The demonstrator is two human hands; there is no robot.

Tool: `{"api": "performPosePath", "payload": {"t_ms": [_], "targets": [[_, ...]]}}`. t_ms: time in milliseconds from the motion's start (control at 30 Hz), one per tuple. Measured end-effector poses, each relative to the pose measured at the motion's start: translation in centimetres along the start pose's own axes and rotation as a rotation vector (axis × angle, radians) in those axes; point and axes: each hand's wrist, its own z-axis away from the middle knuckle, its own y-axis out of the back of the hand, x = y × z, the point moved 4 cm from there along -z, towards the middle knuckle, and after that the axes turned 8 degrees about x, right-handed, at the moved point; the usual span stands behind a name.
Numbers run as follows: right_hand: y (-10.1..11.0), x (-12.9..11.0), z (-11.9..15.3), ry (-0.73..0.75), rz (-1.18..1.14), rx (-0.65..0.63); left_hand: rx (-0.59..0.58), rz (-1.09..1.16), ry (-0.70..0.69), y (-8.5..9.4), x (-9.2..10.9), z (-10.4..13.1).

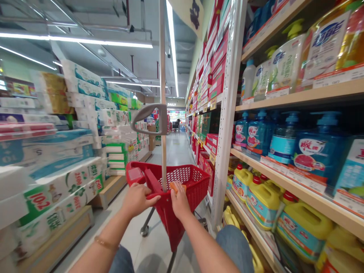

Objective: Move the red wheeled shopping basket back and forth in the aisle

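Note:
A red plastic basket cart [167, 212] stands in front of me, with a pale upright pole [163, 151] and a grey loop handle [149, 119]. My left hand [139, 199] grips the basket's near rim on the left, thumb reaching along the outer side. To the right of the pole, my right hand [179, 199] has its fingers around a small orange thing [182, 187], held against the near rim. What this orange thing is, I cannot make out.
Shelves with blue pump bottles [315, 146] and yellow jugs [304, 227] run close on the right, behind a white post [227, 113]. Stacked paper packs [62, 189] line the left. The tiled aisle [173, 148] stretches ahead to a distant cart.

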Motion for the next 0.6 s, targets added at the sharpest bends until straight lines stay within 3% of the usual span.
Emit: {"api": "performPosePath", "payload": {"t_ms": [100,200,300,467,600], "targets": [[1.5,0.6,-0.3,0.032,-0.072,-0.060,0.007,0.036,-0.026,-0.2,1.1,-0.1],[2.4,1.9,-1.1,-0.042,-0.059,-0.075,0.006,0.179,-0.127,-0.6,1.3,-0.3],[2.1,2.1,-1.4,-0.141,-0.036,-0.015,0.097,0.177,-0.054,-1.2,0.8,-0.7],[0.9,-0.1,0.6,-0.171,-0.078,0.158,0.191,0.046,0.036,-2.4,2.4,-1.1],[1.3,-2.1,2.7,-0.117,-0.063,0.228,0.214,0.000,0.059,-2.6,4.4,-1.1]]}}
